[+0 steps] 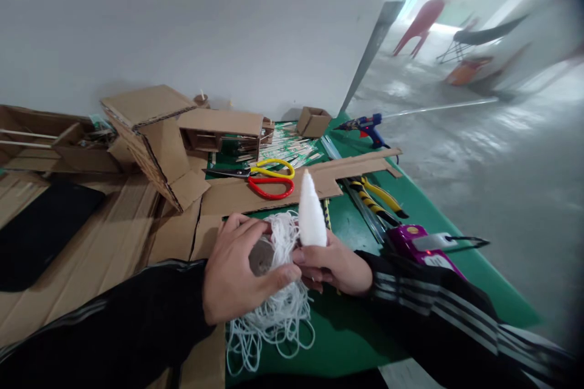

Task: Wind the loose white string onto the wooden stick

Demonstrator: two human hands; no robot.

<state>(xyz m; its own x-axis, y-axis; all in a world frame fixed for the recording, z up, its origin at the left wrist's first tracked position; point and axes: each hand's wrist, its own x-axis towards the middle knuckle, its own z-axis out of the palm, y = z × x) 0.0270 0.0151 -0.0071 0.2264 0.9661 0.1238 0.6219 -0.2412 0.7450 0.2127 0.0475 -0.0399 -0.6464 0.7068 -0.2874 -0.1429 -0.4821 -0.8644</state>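
Observation:
My right hand (341, 264) grips the base of a white cone (312, 214), which stands upright with its tip pointing up. The cone's surface looks wound with fine thread or string. Just beside it, my left hand (233, 276) curls round a loose bundle of white string (278, 316), fingers at the back and thumb across the front. Loops of the string hang down onto the green tabletop (356, 340). A round grey-brown core (261, 256) shows inside the bundle; I cannot tell what it is. My right fingertips are partly hidden behind the string.
Beyond my hands, scissors (274, 180) with yellow and red handles lie on flat cardboard (228, 197). Pliers (381, 199), a purple device (417, 244) and a blue glue gun (370, 127) are at right. Cardboard structures (168, 152), thin sticks (292, 144) and a black flat object (50, 225) lie around.

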